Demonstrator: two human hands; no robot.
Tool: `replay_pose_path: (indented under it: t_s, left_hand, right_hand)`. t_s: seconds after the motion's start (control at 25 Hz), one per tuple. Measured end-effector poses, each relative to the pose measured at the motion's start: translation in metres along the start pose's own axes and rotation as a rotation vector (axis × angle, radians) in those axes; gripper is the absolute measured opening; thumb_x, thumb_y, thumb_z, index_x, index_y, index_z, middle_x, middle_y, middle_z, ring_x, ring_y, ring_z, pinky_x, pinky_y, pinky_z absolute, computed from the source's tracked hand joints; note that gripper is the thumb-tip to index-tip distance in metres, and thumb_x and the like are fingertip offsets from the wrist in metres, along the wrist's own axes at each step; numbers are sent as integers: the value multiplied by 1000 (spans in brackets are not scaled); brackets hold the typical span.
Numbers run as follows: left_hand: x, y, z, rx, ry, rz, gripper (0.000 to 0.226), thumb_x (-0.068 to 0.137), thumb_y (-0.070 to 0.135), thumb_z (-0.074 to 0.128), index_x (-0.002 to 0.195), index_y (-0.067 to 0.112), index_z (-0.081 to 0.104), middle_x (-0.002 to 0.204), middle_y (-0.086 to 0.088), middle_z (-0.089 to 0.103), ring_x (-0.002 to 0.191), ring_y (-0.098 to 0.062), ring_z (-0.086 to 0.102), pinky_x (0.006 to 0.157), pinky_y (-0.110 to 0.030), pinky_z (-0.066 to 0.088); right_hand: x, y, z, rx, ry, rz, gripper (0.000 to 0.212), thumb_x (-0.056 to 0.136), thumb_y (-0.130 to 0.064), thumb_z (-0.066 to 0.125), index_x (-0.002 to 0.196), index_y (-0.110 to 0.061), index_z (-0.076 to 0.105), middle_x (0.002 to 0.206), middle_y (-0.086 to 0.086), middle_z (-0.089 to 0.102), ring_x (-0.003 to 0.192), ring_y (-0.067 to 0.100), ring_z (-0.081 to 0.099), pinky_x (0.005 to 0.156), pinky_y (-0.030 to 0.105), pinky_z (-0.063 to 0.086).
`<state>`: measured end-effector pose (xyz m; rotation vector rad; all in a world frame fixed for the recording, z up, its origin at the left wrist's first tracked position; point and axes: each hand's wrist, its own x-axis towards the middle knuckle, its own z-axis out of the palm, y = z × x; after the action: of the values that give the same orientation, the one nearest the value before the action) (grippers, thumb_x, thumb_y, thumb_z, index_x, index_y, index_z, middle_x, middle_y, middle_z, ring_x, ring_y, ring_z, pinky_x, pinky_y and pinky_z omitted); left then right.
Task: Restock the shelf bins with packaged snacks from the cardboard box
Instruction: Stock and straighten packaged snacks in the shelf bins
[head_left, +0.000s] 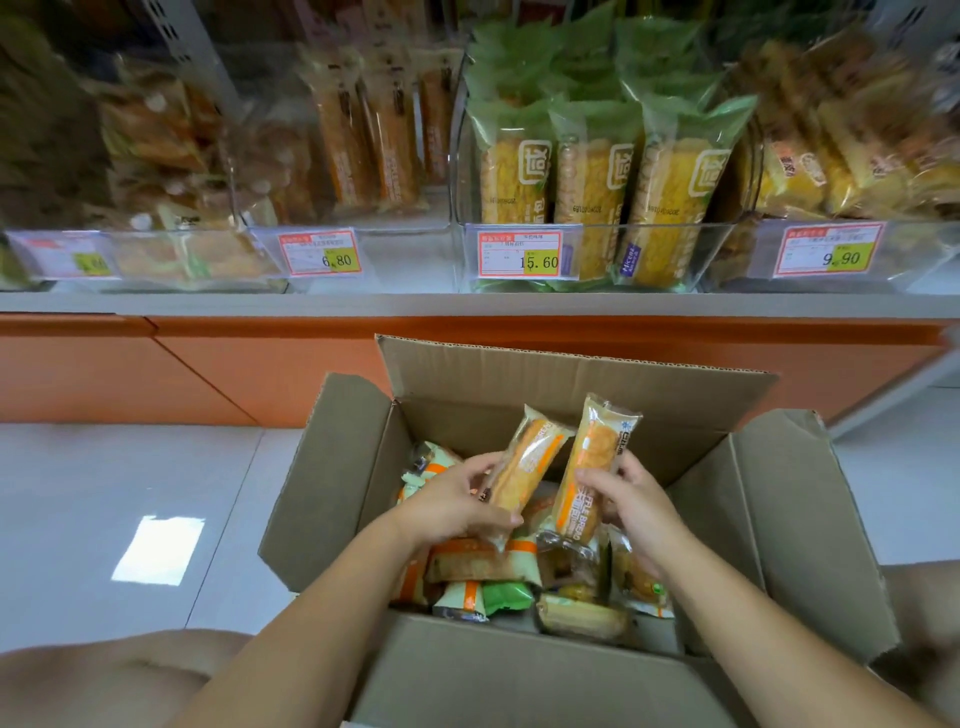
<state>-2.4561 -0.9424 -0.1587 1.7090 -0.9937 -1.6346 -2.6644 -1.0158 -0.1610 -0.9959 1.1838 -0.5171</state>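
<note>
An open cardboard box (582, 395) stands on the floor in front of me, with several wrapped snacks (483, 571) inside. My left hand (452, 501) grips one orange-striped bread packet (527, 457) above the box. Just to its right, my right hand (636, 501) grips a second, similar bread packet (592, 462), held upright. On the shelf above stand clear bins: one at 6.80 (363, 208) holds matching orange packets, and one at 15.60 (597, 249) holds green-topped packets.
Further clear bins (857, 249) of snacks sit left and right along the white shelf edge (467, 304). An orange base panel (234, 374) runs below it. Light floor tiles (130, 493) lie left of the box. My knees show at the bottom corners.
</note>
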Motion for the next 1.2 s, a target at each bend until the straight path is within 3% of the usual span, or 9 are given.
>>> replay_pose_path:
  t_s: [0.12, 0.24, 0.36, 0.48, 0.64, 0.76, 0.88, 1.0, 1.2]
  left_hand:
    - [2, -5, -11, 436, 36, 44, 80, 71, 25, 86, 141, 39, 48, 132, 5, 56, 118, -13, 55, 103, -28, 45]
    - [-2, -5, -16, 619, 40, 89, 84, 69, 30, 86, 142, 40, 46, 130, 4, 52, 118, -13, 50, 103, -25, 39]
    - [-11, 0, -22, 422, 155, 139, 87, 69, 21, 88, 142, 40, 44, 119, 6, 59, 103, -9, 59, 97, -29, 48]
    - [-16, -4, -30, -41, 343, 158, 89, 69, 14, 87, 141, 38, 41, 115, 3, 64, 101, -16, 68, 92, -39, 56]
    - [-16, 6, -22, -557, 275, 126, 45, 85, 5, 70, 126, 15, 55, 114, -8, 70, 105, -25, 69, 87, -45, 58]
    - [-21, 15, -12, -518, 260, 99, 33, 90, 11, 67, 121, 13, 57, 106, -6, 73, 94, -18, 72, 66, -27, 57]
    - [-34, 46, -36, -345, 280, 172, 35, 90, 12, 67, 124, 14, 56, 106, -2, 75, 96, -18, 72, 74, -34, 58]
    - [-62, 100, -78, -167, 287, 284, 34, 89, 14, 68, 121, 17, 57, 108, 1, 75, 100, -15, 72, 87, -38, 57]
    - [-98, 172, -137, -99, 392, 491, 25, 89, 20, 69, 113, 22, 64, 103, 7, 75, 93, -7, 72, 78, -28, 55]
  right_hand:
    - [3, -9, -10, -79, -34, -41, 25, 85, -18, 70, 108, -25, 63, 100, -1, 72, 91, 19, 71, 83, 38, 55]
    - [1, -12, -7, -164, -144, -4, 25, 84, -18, 70, 108, -22, 64, 102, -2, 72, 92, 16, 71, 82, 35, 54]
    - [0, -7, -4, -153, -140, 41, 25, 84, -15, 71, 107, -16, 64, 104, 4, 72, 93, 21, 71, 87, 43, 55]
    - [-3, -2, -4, -104, -114, 67, 29, 83, -11, 71, 110, -16, 62, 103, 8, 72, 97, 27, 70, 92, 50, 53]
    - [-14, -4, 13, -82, -205, 72, 35, 81, -9, 73, 113, -14, 61, 99, 5, 74, 96, 25, 71, 92, 47, 53]
    - [-22, -14, 23, -143, -214, 47, 34, 82, -15, 74, 113, -16, 61, 99, 1, 75, 94, 20, 72, 88, 42, 55]
    - [-32, -49, 27, -348, -197, -70, 30, 81, -34, 73, 109, -33, 63, 107, -9, 72, 96, 11, 69, 90, 38, 54]
    - [-38, -111, 42, -404, -174, -236, 36, 80, -32, 75, 113, -37, 60, 107, -17, 70, 100, 3, 65, 92, 32, 52]
    - [-39, -235, 93, -457, -46, -521, 39, 78, -35, 78, 109, -37, 55, 106, -14, 68, 96, 6, 66, 89, 33, 52]
